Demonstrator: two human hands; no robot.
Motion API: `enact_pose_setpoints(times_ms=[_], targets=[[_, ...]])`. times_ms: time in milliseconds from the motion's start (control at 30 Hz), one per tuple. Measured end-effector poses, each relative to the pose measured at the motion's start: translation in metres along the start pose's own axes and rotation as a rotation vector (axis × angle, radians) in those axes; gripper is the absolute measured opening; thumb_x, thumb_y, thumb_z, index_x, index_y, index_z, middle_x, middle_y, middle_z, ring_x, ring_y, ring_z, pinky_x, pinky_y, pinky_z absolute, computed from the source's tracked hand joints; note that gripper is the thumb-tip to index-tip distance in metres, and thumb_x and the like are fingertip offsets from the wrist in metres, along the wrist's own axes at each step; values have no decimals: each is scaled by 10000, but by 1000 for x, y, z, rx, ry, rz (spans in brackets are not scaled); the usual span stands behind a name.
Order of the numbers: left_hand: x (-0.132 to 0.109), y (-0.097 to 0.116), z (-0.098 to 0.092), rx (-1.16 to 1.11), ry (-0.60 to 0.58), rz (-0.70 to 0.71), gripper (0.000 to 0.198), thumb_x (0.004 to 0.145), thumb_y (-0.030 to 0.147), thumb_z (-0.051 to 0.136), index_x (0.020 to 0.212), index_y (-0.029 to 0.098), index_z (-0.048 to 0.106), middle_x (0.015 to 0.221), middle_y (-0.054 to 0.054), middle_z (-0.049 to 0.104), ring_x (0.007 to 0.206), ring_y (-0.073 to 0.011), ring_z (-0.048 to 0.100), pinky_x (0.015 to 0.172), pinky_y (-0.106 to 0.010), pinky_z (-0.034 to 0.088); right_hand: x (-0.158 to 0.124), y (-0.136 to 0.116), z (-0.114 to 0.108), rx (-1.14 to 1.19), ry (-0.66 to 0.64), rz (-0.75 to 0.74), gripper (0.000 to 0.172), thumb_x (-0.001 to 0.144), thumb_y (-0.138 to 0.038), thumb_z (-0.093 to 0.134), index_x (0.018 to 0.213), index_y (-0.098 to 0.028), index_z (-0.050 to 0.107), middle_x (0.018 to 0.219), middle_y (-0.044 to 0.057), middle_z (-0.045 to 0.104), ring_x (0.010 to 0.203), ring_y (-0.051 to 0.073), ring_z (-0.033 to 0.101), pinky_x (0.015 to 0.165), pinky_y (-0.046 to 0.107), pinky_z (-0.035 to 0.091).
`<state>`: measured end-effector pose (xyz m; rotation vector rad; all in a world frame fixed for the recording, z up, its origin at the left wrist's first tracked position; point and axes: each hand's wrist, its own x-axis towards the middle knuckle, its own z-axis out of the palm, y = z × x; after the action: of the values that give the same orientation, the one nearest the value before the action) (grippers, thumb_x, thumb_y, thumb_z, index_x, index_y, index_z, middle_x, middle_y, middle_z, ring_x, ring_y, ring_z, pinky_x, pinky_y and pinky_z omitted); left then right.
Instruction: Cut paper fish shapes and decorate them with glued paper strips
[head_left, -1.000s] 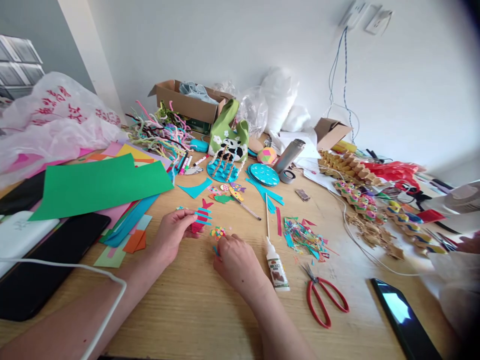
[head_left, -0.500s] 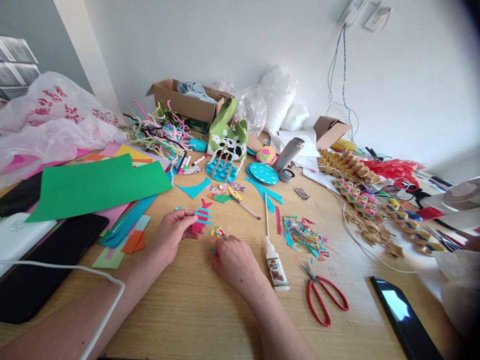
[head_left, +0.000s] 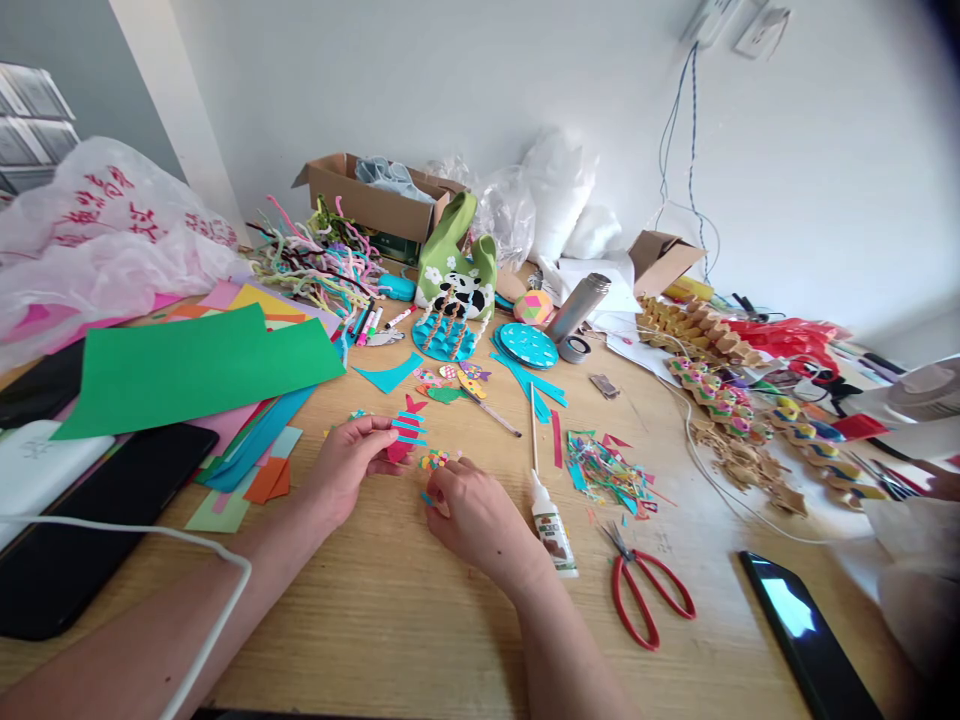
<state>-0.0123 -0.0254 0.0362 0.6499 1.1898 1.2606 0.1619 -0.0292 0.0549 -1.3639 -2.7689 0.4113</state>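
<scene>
A red paper fish [head_left: 405, 440] crossed by light blue strips is pinched in my left hand [head_left: 351, 460], thumb on top, its tail pointing away from me. Just to the right, my right hand [head_left: 472, 510] is closed, fingers curled toward the thumb. A small blue paper strip [head_left: 426, 497] sticks out at its fingertips. Right beyond those fingers lies a little heap of multicoloured paper dots [head_left: 433, 460], partly hidden by the hand. A white glue bottle [head_left: 553, 532] lies to the right of my right hand, with a thin stick [head_left: 535, 430] beyond its nozzle.
Red-handled scissors [head_left: 636, 590] and a phone [head_left: 810, 640] lie on the right. Paper scraps [head_left: 611, 475] are piled beyond the scissors. Green paper sheets [head_left: 202, 370] cover the left. A steel flask [head_left: 577, 308] and a panda bag [head_left: 457, 270] occupy the back. A white cable [head_left: 225, 560] crosses my left forearm.
My right hand has lifted and turned slightly, showing more of the gap by its thumb. My left hand keeps hold of the paper fish, nearly unmoved.
</scene>
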Motion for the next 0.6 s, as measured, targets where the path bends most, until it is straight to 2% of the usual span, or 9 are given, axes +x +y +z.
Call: enact_pose_setpoints(times_ms=[133, 267, 433, 600], targets=[[-1, 1, 0, -5, 8, -3, 307, 599, 318, 749, 820, 143, 628, 723, -38, 739, 607, -186, 693, 552, -270, 535, 1, -4, 3, -67, 21, -62, 155, 843, -106, 517, 941, -169, 620, 932, 81, 641, 912, 210, 557, 821, 288, 412], [-1, 2, 1, -12, 3, -2, 309, 593, 321, 754, 810, 143, 626, 709, -35, 736, 603, -181, 690, 553, -265, 536, 4, -4, 7, -121, 4, -90, 189, 887, -67, 464, 909, -173, 618, 909, 80, 626, 884, 213, 544, 814, 303, 417], [-1, 1, 1, -16, -11, 9, 307, 596, 318, 750, 812, 139, 626, 710, -44, 733, 614, -194, 693, 554, -277, 541, 8, -4, 9, -132, -41, -63, 193, 893, -55, 453, 900, -162, 613, 956, 99, 627, 897, 226, 546, 808, 317, 429], [-1, 0, 1, -15, -15, 11, 324, 598, 322, 750, 830, 131, 628, 715, -57, 734, 614, -200, 692, 554, -284, 540, 9, -5, 12, -182, -27, -71, 194, 877, -34, 452, 922, -129, 615, 963, 122, 631, 892, 246, 545, 835, 348, 435]])
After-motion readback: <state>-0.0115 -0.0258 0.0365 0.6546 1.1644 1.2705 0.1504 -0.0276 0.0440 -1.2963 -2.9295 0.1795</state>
